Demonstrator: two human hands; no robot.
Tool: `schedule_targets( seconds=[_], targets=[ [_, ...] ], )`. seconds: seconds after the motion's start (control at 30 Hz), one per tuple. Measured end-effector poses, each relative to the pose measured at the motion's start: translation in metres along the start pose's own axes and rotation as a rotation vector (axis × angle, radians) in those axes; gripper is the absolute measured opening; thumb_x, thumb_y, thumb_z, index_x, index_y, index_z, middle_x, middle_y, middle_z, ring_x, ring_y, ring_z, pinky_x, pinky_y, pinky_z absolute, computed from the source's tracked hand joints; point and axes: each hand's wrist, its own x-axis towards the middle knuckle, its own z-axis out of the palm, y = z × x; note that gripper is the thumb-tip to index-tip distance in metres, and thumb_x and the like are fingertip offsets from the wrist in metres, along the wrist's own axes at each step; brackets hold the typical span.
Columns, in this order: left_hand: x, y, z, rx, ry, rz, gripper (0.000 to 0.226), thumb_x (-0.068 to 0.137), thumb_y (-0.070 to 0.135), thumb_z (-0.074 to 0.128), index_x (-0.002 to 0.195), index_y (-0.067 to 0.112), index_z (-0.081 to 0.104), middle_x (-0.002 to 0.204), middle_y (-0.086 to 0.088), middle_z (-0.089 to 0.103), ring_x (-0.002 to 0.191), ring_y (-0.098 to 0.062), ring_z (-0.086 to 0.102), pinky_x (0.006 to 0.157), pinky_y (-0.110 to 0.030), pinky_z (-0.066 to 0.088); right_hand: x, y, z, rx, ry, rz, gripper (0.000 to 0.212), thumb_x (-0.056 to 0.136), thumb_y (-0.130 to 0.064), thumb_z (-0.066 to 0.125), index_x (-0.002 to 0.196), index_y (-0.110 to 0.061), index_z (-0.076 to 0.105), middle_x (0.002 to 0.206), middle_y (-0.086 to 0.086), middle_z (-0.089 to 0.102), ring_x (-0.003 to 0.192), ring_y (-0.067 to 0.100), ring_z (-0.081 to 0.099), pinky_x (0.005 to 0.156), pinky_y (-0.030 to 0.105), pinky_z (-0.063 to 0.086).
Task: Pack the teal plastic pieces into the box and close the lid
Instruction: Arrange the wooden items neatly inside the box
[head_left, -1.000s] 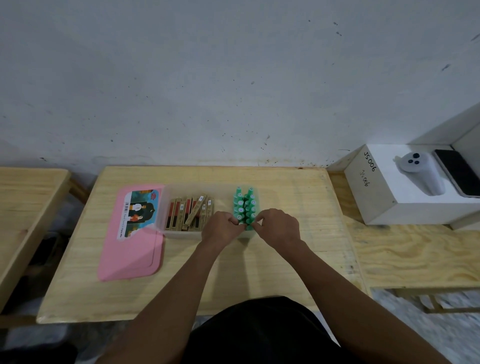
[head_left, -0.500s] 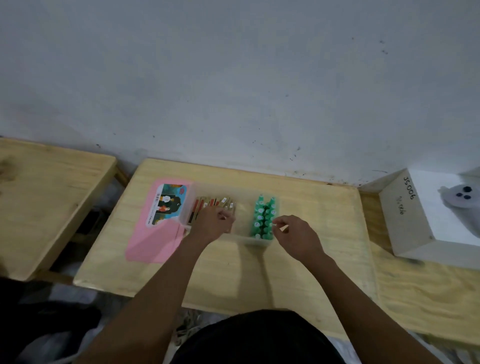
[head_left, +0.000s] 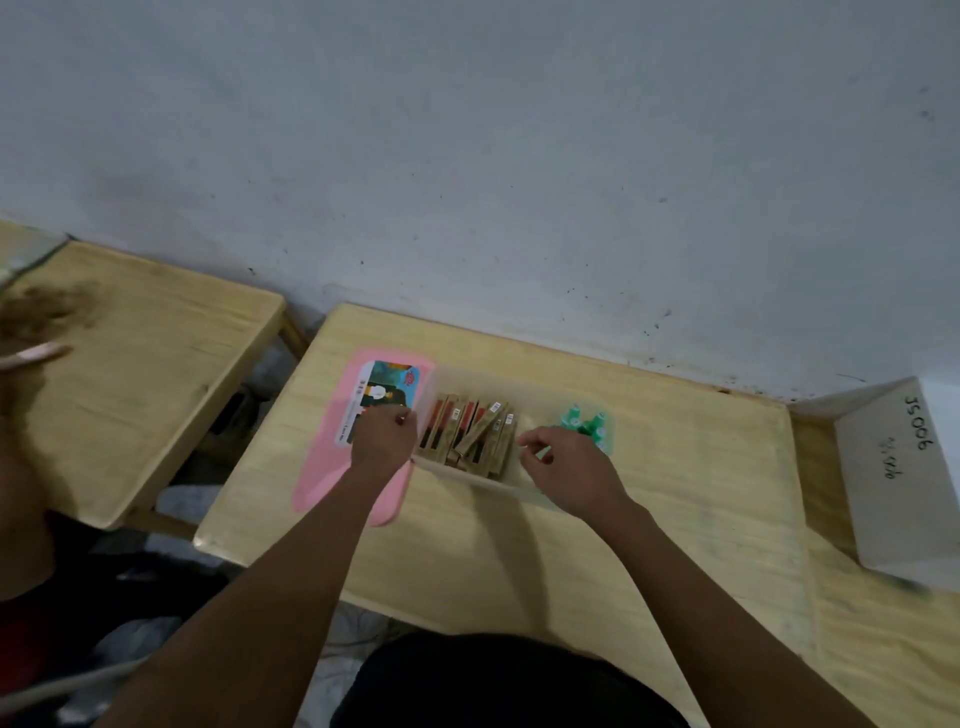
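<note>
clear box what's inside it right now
Tan and red sticks fill its left part, teal pieces stand at the right end. The right hand hides its near right corner.

Light wooden table (head_left: 519, 551) set against the wall. Directly on it stand a translucent box (head_left: 524, 385) and, at the box's left edge, a pink lid (head_left: 322, 470) lying flat, label upward.
</note>
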Motion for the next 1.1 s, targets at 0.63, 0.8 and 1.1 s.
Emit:
schedule_targets(
  seconds=[0.63, 0.8, 1.1],
  targets=[
    [0.047, -0.011, -0.018, -0.3, -0.431, -0.095, 0.023, 0.086, 0.018, 0.067, 0.097, -0.002, 0.071, 0.076, -0.012, 0.064, 0.069, -0.027, 0.065, 0.072, -0.045, 0.06, 0.082, -0.052, 0.075, 0.013, 0.007, 0.547, 0.035, 0.079, -0.045, 0.062, 0.082, -0.01, 0.067, 0.077, 0.006, 0.067, 0.074, 0.023, 0.065, 0.064, 0.029, 0.049],
    [0.045, -0.01, -0.015, -0.288, -0.395, -0.058, 0.023, 0.087, 0.017, 0.065, 0.095, -0.004, 0.071, 0.081, -0.015, 0.065, 0.072, -0.027, 0.063, 0.072, -0.045, 0.06, 0.067, -0.049, 0.067, 0.413, 0.071, 0.556, 0.042, 0.089, -0.037, 0.055, 0.057, -0.01, 0.056, 0.056, 0.005, 0.052, 0.054, 0.019, 0.049, 0.058, 0.027, 0.037],
    [0.038, -0.01, -0.014, -0.309, -0.336, -0.045, 0.022, 0.088, 0.018, 0.063, 0.094, -0.002, 0.071, 0.092, -0.011, 0.064, 0.081, -0.025, 0.063, 0.08, -0.041, 0.058, 0.051, -0.048, 0.069, 0.746, 0.12, 0.631, 0.034, 0.094, -0.025, 0.039, 0.08, -0.008, 0.065, 0.069, 0.005, 0.061, 0.057, 0.016, 0.052, 0.054, 0.03, 0.042]
  ],
)
